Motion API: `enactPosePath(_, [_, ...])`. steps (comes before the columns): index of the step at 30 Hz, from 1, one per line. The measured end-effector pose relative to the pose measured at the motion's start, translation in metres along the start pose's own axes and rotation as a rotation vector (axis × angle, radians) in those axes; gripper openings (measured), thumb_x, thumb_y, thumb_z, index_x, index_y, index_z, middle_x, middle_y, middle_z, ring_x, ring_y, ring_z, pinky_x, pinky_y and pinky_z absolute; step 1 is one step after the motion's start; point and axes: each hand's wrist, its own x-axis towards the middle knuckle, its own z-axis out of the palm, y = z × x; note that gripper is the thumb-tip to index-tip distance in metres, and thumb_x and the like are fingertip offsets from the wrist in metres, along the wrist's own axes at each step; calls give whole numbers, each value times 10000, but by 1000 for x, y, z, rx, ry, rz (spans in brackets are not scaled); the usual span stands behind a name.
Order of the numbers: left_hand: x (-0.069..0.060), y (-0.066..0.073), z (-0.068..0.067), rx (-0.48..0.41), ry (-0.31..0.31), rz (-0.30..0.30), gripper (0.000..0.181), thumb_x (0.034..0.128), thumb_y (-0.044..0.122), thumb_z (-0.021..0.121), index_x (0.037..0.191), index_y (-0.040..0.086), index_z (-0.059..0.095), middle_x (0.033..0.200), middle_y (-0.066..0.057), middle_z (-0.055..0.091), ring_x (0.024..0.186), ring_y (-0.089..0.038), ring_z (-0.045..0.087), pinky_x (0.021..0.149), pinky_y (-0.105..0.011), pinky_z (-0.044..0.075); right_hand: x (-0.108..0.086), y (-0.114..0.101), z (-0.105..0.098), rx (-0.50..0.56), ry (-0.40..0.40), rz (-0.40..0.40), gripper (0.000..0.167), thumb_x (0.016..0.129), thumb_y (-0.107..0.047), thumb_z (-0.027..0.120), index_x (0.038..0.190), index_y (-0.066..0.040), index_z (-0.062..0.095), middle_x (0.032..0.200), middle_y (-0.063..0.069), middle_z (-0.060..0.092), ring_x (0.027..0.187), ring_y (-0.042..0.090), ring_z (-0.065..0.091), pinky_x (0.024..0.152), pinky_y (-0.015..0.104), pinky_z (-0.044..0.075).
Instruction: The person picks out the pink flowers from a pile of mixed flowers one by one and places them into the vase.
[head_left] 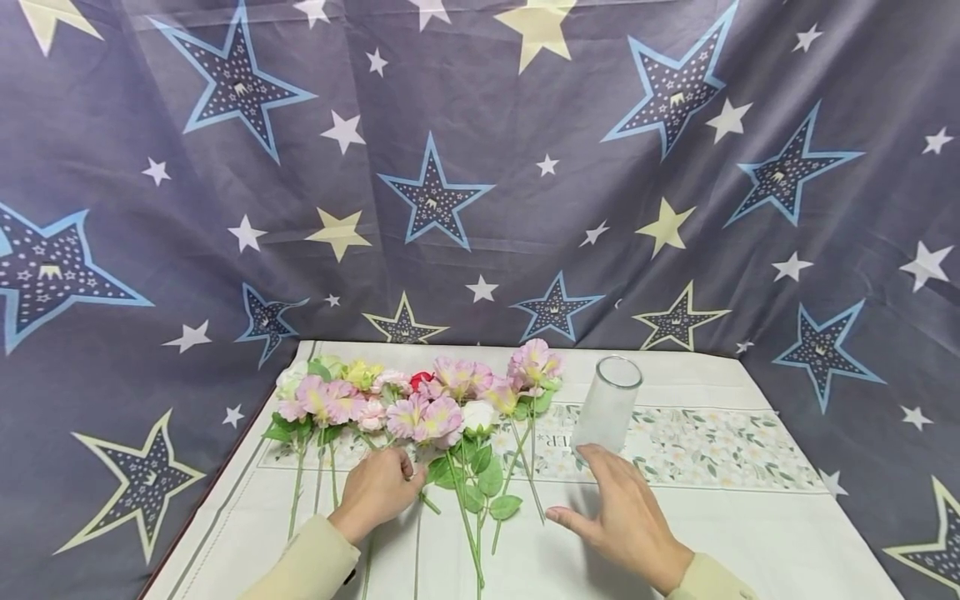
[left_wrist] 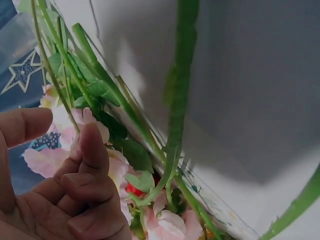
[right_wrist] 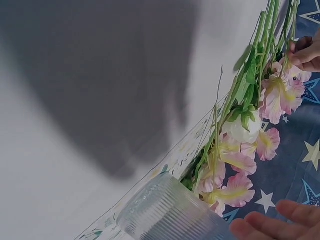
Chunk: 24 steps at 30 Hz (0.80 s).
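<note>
Long-stemmed flowers lie in a row across the left half of the table. Among them are pink-and-yellow ruffled blooms (head_left: 427,419), a white bloom (head_left: 477,416) and a red bloom (head_left: 422,381). My left hand (head_left: 381,490) hovers over the green stems (left_wrist: 112,87), its fingers loosely curled. In the left wrist view its thumb stands apart from the fingers, with no flower held between them. A clear ribbed glass vase (head_left: 609,404) stands upright right of the flowers. My right hand (head_left: 630,517) is just in front of its base, fingers spread; contact is unclear.
A white tablecloth (head_left: 720,533) with a printed floral band (head_left: 720,446) covers the table. Behind and at both sides hangs a dark curtain (head_left: 495,208) with stars. Several stems reach toward the table's front edge.
</note>
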Motion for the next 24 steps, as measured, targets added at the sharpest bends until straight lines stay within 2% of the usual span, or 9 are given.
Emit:
enactPosePath(8, [2, -1, 5, 20, -62, -22, 348, 901, 306, 759, 631, 189, 574, 593, 56, 532, 504, -135, 470, 482, -317, 379, 2, -2, 0, -15, -14, 12, 918, 745, -676, 812, 1378, -53, 579, 1329, 171, 646, 1217, 371, 617, 1019, 589, 459])
enactPosePath(12, [1, -2, 7, -4, -56, -7, 390, 901, 274, 753, 579, 194, 547, 541, 66, 505, 487, -130, 454, 485, -315, 368, 2, -2, -1, -11, -13, 21, 913, 745, -679, 810, 1376, -58, 583, 1324, 160, 652, 1215, 365, 620, 1012, 596, 461])
enactPosePath(15, [1, -3, 7, -53, -61, -7, 411, 898, 228, 738, 545, 199, 530, 493, 83, 474, 459, -112, 438, 462, -295, 349, 1, -2, -1, -4, -13, 24, 910, 745, -677, 812, 1375, -61, 584, 1319, 154, 656, 1208, 367, 625, 1008, 602, 462])
enactPosePath(19, [1, -4, 8, -145, -97, -24, 435, 913, 178, 713, 527, 184, 514, 455, 91, 425, 428, -88, 401, 437, -261, 310, 1, -2, 1, 2, -15, 24, 902, 734, -659, 830, 1358, -52, 594, 1293, 160, 671, 1174, 380, 642, 986, 599, 481])
enactPosePath(24, [0, -2, 10, -229, -107, -47, 355, 936, 137, 702, 608, 150, 566, 512, 50, 507, 436, -102, 489, 450, -279, 377, 0, -4, 5, 6, -21, 28, 890, 717, -620, 864, 1348, -49, 604, 1271, 165, 685, 1150, 381, 656, 964, 583, 501])
